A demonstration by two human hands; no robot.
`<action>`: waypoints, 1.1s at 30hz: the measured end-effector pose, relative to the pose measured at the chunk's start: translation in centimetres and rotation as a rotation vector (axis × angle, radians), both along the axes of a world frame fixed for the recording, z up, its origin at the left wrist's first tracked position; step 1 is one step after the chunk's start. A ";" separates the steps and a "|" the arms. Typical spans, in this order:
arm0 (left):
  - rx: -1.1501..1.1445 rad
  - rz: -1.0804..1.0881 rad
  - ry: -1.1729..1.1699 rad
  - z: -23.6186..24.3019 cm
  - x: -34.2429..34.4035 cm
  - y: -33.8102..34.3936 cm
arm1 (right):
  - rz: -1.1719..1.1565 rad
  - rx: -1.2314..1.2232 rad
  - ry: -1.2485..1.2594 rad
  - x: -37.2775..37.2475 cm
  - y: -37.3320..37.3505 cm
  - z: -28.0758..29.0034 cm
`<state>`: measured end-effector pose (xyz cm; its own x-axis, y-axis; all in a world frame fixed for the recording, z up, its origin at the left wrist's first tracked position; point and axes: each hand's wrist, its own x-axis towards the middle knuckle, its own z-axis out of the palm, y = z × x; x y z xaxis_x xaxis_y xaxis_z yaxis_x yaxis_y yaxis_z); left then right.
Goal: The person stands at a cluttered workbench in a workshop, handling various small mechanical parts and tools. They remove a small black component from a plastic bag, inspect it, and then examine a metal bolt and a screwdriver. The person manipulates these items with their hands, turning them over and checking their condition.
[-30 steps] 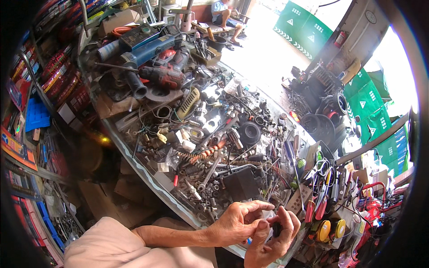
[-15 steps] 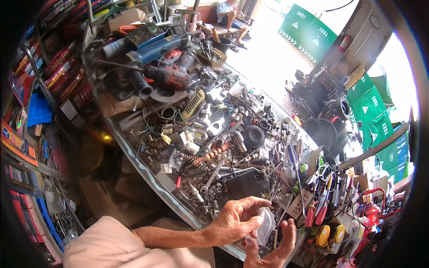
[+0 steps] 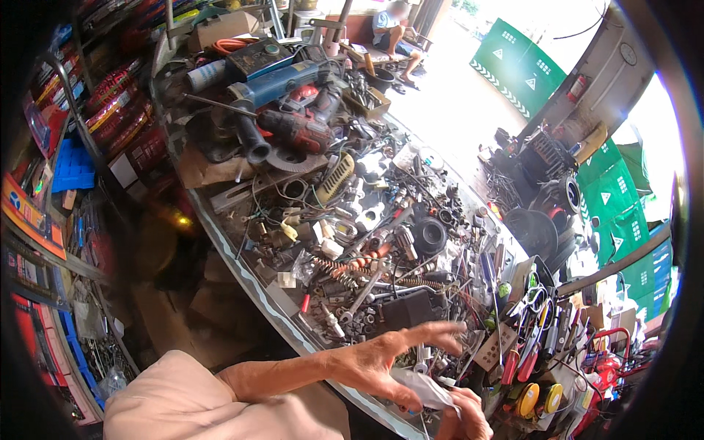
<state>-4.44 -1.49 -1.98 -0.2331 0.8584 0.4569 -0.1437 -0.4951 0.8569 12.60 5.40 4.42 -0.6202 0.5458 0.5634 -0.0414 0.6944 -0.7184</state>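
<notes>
My left hand [image 3: 370, 365] is stretched over the near edge of the cluttered glass-topped bench [image 3: 277, 315], fingers apart and somewhat blurred, with small metal parts beneath it. My right hand [image 3: 469, 418], at the lower edge, is closed on a crumpled translucent white wrapper [image 3: 423, 387], which lies just below my left hand's fingers; whether anything is inside cannot be made out. Nearby on the bench are wrenches [image 3: 357, 307], spark plugs [image 3: 330, 320], coiled springs [image 3: 341, 270] and a dark rectangular piece [image 3: 407, 309].
Power drills [image 3: 293, 130] and a blue grinder [image 3: 271, 88] are piled at the back. Scissors and screwdrivers [image 3: 528, 337] and yellow tape measures [image 3: 526, 400] crowd the right. Shelves of packaged goods [image 3: 110, 117] line the left. A seated person [image 3: 385, 33] is by the doorway.
My hands, close together before, have separated: my left fingers have spread and my right hand has moved down and closed on the white wrapper. The view has shifted slightly.
</notes>
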 end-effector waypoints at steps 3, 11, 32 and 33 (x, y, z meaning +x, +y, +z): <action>-0.037 -0.185 -0.026 -1.9 1.4 0.5 | -0.028 -0.060 0.083 -0.3 -0.4 1.1; -0.163 -0.091 -0.365 -2.3 3.6 -0.4 | -0.159 -0.411 -0.019 -0.3 0.4 -1.2; -0.155 0.222 -0.289 -3.2 -0.7 -5.5 | -0.154 -0.446 -0.138 -0.5 0.6 -10.4; -0.172 0.267 -0.207 -3.3 -0.8 -5.6 | -0.153 -0.457 -0.151 -0.6 0.5 -10.2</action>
